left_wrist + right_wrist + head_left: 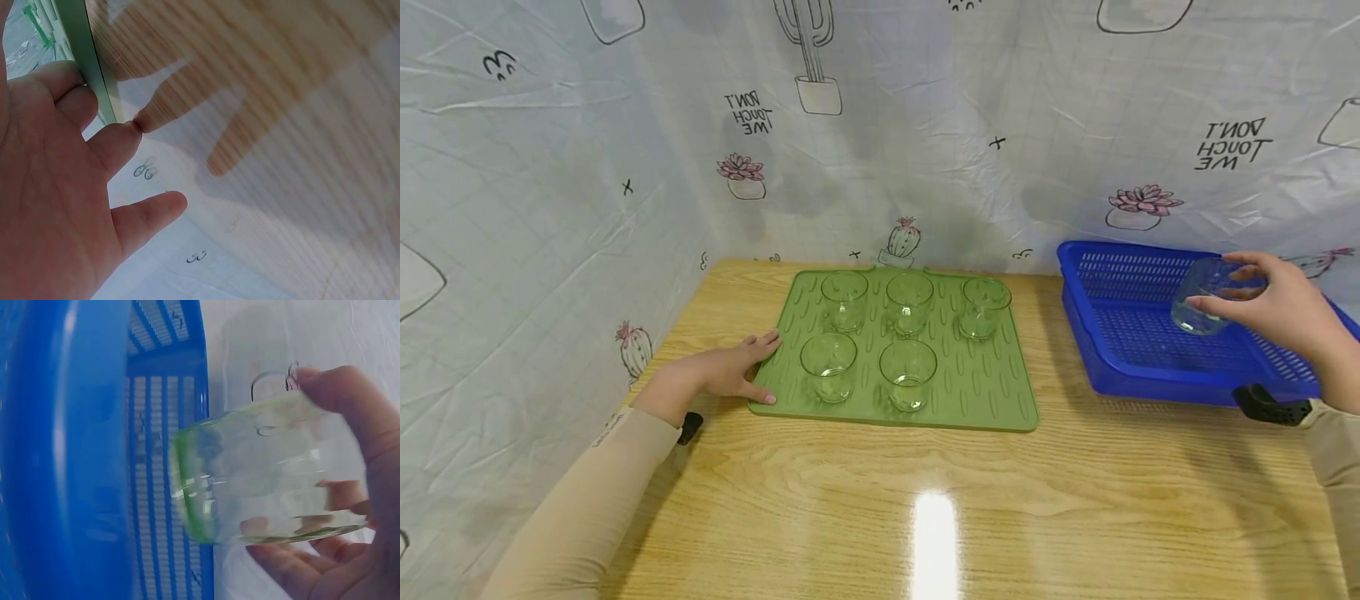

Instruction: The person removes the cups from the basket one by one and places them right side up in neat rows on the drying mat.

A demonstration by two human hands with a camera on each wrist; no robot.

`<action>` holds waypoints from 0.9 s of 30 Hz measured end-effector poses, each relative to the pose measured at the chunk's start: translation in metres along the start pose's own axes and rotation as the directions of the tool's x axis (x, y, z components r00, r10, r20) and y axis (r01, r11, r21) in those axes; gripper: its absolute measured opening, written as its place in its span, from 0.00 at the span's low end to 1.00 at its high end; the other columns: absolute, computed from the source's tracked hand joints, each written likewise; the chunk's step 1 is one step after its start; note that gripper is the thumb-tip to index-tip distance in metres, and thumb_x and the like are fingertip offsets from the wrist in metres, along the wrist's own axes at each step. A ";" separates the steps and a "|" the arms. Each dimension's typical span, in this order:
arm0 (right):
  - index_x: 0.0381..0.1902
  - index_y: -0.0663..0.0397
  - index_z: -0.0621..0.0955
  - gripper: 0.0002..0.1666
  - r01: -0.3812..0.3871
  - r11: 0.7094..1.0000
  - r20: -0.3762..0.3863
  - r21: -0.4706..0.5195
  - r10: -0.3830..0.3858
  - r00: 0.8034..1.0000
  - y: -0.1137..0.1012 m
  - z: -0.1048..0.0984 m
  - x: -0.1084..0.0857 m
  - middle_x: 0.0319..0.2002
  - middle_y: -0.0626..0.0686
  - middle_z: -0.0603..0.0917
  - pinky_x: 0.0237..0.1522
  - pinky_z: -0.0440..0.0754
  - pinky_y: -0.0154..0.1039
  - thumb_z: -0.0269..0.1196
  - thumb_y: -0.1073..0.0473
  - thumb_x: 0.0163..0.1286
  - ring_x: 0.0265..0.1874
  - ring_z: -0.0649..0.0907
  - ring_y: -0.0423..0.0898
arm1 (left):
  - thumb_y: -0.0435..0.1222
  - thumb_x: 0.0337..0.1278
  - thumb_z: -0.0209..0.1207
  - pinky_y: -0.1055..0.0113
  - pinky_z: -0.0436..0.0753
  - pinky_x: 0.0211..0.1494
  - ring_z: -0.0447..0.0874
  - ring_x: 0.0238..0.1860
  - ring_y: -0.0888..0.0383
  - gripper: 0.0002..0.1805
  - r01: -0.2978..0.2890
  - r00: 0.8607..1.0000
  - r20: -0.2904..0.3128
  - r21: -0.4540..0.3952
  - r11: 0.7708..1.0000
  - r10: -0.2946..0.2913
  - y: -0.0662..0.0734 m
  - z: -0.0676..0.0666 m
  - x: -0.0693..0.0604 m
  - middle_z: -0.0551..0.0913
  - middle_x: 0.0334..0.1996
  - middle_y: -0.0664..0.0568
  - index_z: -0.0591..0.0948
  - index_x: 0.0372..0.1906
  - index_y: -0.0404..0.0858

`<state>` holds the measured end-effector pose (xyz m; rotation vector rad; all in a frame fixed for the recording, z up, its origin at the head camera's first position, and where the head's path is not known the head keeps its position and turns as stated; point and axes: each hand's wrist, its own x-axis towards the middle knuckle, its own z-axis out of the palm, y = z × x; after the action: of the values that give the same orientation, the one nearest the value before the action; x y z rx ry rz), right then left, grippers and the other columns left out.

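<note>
My right hand (1288, 304) grips a clear glass cup (1197, 300) over the blue plastic basket (1097, 367). Thumb and fingers hold opposite sides of the cup (269, 478) in the right wrist view, its thick greenish base pointing toward the basket's slotted wall (165, 487). At the left edge of the green ridged mat (955, 408) rests my left hand (730, 371), its fingers spread and touching the mat's side. Several similar glasses stand upright on the mat, among them a front one (907, 375) and a back right one (983, 308).
The mat and basket both sit on a wooden table (820, 500). A pale curtain (925, 125) with cactus prints hangs close behind them and along the left side. Right of the mat, a strip of tabletop separates it from the basket.
</note>
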<state>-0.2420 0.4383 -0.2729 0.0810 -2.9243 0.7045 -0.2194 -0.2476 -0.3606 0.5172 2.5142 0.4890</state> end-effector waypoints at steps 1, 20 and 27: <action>0.78 0.75 0.52 0.55 -0.002 1.000 -0.007 0.029 0.002 1.000 -0.002 0.002 0.001 0.62 0.86 0.62 0.46 0.69 0.78 0.66 0.45 0.73 0.50 0.77 0.76 | 0.56 0.61 0.67 0.29 0.50 0.74 0.32 0.78 0.29 0.61 0.001 1.000 -0.001 0.001 1.000 -0.001 0.000 0.000 0.000 0.35 0.82 0.36 0.43 0.83 0.31; 0.82 0.52 0.56 0.49 0.059 0.933 -0.021 0.356 -0.055 0.998 -0.040 0.021 0.000 0.53 0.26 0.75 0.37 0.71 0.18 0.69 0.52 0.72 0.45 0.75 0.18 | 0.56 0.61 0.67 0.29 0.51 0.73 0.32 0.79 0.30 0.61 -0.006 1.000 -0.011 -0.009 1.000 0.006 -0.003 0.002 0.001 0.34 0.82 0.36 0.43 0.83 0.32; 0.74 0.45 0.65 0.39 0.093 0.907 -0.042 0.411 -0.083 0.996 -0.055 0.028 -0.004 0.52 0.25 0.77 0.39 0.73 0.18 0.70 0.56 0.71 0.48 0.76 0.22 | 0.56 0.61 0.67 0.30 0.51 0.73 0.32 0.79 0.30 0.61 -0.013 1.000 -0.016 -0.013 1.000 0.012 -0.004 0.003 0.001 0.34 0.82 0.36 0.43 0.83 0.31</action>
<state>-0.2366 0.3763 -0.2735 0.2429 -2.6766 1.2855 -0.2195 -0.2493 -0.3653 0.5263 2.5222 0.5159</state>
